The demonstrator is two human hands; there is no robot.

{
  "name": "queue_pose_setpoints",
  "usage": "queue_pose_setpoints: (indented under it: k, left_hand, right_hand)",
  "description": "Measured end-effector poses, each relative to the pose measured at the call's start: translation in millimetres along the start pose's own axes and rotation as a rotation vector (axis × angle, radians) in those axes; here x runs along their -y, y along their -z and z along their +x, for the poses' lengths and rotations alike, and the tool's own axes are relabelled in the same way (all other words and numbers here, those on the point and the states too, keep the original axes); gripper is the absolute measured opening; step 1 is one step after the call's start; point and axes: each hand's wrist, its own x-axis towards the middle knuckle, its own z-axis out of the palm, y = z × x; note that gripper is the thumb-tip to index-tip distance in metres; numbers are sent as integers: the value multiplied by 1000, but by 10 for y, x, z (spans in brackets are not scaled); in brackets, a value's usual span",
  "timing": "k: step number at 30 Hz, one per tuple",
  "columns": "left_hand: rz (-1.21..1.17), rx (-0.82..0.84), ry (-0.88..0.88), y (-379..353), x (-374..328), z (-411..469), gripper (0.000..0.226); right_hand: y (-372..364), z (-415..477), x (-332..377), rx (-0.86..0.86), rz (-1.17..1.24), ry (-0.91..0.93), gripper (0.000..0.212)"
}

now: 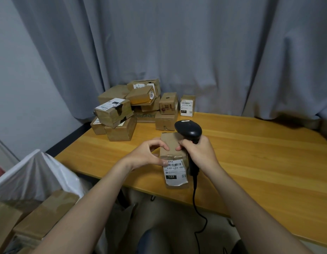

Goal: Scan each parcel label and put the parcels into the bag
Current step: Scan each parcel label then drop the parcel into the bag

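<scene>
Bag [36, 173]: white, at 8 o'clock, boxes inside.
Left hand [146, 154]: fingers curled round the parcel [172, 143].
Right hand [199, 153]: fist wrapped round the scanner [188, 129].
Parcel: at the table [250, 153] near edge, label [175, 171] facing 6 o'clock.
Risk: scanner head aims at 11 o'clock, away from the crumpled label, so a misread seems likely.

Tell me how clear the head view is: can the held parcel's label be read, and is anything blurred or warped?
Head view: the label on the held parcel is sharp, reading 122; the white bag is soft; the curtain folds splay from wide-angle distortion; dim even light, no label glare.
</scene>
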Motion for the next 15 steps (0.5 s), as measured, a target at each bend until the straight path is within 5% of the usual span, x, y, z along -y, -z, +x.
queue_pose_setpoints:
  k: [6, 15]
  left_hand:
    - [83, 37, -20, 32, 57, -96, 45]
    - [126, -240, 11, -73, 188, -404, 77]
  right_hand:
    - [-59, -47, -7, -24, -44, 12, 9]
    - [13, -303, 322, 15, 113, 100, 6]
